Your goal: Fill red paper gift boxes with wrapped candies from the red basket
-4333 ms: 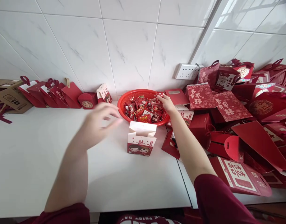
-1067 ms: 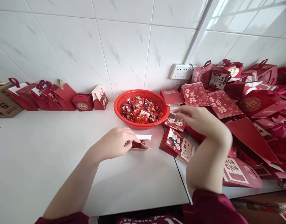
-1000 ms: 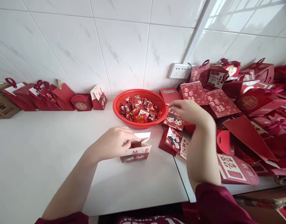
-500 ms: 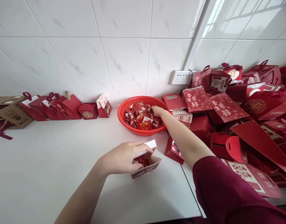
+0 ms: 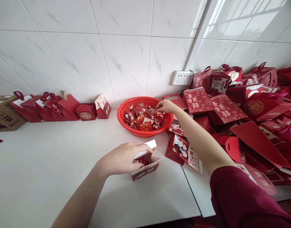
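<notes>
My left hand grips a small open candy box, red and white with cartoon figures on its front. The thumb and fingers reach over its rim, and a bit of red shows inside. Above the right side of a red plastic basket, my right hand has its fingers pinched downward. What lies between those fingertips, if anything, is too small to make out. Wrapped candies in red and dark wrappers fill the basket.
Several closed gift boxes line the wall at the left, beside a brown cardboard box. A large heap of red gift boxes covers the right side. One figure-printed box lies under my right forearm. A power strip sits against the wall.
My right hand has lifted slightly out of the candies toward the basket's right rim, with its fingers now showing. The left hand still grips the box, and the view has shifted a little.
</notes>
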A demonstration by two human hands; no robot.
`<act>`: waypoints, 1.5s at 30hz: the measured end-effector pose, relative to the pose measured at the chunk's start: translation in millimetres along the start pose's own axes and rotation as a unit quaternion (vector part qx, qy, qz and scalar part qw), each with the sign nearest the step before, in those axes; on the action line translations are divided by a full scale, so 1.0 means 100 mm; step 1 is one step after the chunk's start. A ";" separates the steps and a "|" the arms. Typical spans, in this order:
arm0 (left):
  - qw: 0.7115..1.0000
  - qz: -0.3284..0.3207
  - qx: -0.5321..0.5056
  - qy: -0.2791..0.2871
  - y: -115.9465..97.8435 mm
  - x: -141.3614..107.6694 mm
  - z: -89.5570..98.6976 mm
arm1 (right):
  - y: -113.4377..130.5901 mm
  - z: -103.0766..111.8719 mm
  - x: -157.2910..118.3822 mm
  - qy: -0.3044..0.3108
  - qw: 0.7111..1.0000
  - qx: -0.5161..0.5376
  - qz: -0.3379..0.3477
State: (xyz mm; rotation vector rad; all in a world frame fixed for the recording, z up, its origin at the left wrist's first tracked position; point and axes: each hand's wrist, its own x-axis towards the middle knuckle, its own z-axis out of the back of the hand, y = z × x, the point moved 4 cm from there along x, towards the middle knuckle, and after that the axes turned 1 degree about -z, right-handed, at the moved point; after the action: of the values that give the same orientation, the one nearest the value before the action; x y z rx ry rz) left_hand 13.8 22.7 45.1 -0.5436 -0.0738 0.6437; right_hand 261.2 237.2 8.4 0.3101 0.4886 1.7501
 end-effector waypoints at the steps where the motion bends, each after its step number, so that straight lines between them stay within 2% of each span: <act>1: 1.000 -0.002 0.001 -0.002 0.00 0.00 0.00 | 0.04 0.03 -0.09 -0.002 1.000 0.015 0.010; 3: 1.000 -0.005 0.003 -0.004 0.00 0.00 -0.01 | 0.16 0.07 -0.30 -0.004 0.998 0.053 0.043; 6: 1.000 -0.012 0.006 -0.003 -0.03 0.00 -0.02 | 0.46 0.09 -0.73 -0.017 0.977 0.153 0.144; 10: 1.000 -0.021 0.020 0.007 -0.09 0.00 -0.05 | 0.89 0.18 -1.53 -0.102 0.922 0.261 0.269; 14: 0.999 -0.041 0.021 0.024 -0.14 -0.01 -0.07 | 1.16 0.26 -2.29 -0.153 0.834 0.310 0.431; 17: 0.998 -0.054 0.013 0.020 -0.16 -0.01 -0.07 | 1.22 0.26 -2.63 -0.183 0.791 0.294 0.504; 19: 0.998 -0.060 0.007 0.014 -0.16 -0.01 -0.06 | 1.24 0.25 -2.73 -0.205 0.775 0.291 0.523; 21: 0.998 -0.058 0.002 0.011 -0.14 0.00 -0.05 | 1.27 0.22 -2.74 -0.208 0.781 0.289 0.512; 22: 0.999 -0.053 0.000 0.012 -0.13 0.00 -0.05 | 1.29 0.18 -2.71 -0.195 0.797 0.280 0.498; 26: 1.000 -0.012 0.017 0.014 -0.07 0.01 -0.03 | 1.34 -0.07 -2.51 -0.051 0.903 0.149 0.400; 28: 0.999 0.005 0.033 0.010 -0.04 0.01 -0.02 | 1.31 -0.15 -2.44 0.001 0.927 0.091 0.364; 32: 0.999 -0.011 0.036 -0.020 -0.01 0.01 0.02 | 1.22 -0.11 -2.43 0.022 0.938 0.080 0.337; 36: 0.995 0.008 0.016 -0.103 -0.01 -0.04 0.12 | 1.09 -0.06 -2.41 -0.014 0.955 0.069 0.289; 37: 0.994 0.024 0.008 -0.108 0.00 -0.06 0.14 | 1.06 -0.06 -2.39 -0.026 0.959 0.067 0.276; 39: 0.995 0.059 0.000 -0.082 0.02 -0.10 0.15 | 1.00 -0.12 -2.32 -0.038 0.965 0.064 0.252; 42: 0.994 0.104 0.014 -0.033 0.09 -0.15 0.12 | 0.95 -0.26 -2.17 -0.016 0.970 0.069 0.232; 45: 0.989 0.124 0.040 -0.074 0.17 -0.12 0.10 | 0.95 -0.39 -2.01 0.026 0.972 0.100 0.212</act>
State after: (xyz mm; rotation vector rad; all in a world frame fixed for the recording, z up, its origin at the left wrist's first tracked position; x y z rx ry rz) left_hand -7.1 31.9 46.7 -0.4293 -0.1215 0.9253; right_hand 208.9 18.8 30.2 0.5449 0.6756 2.1296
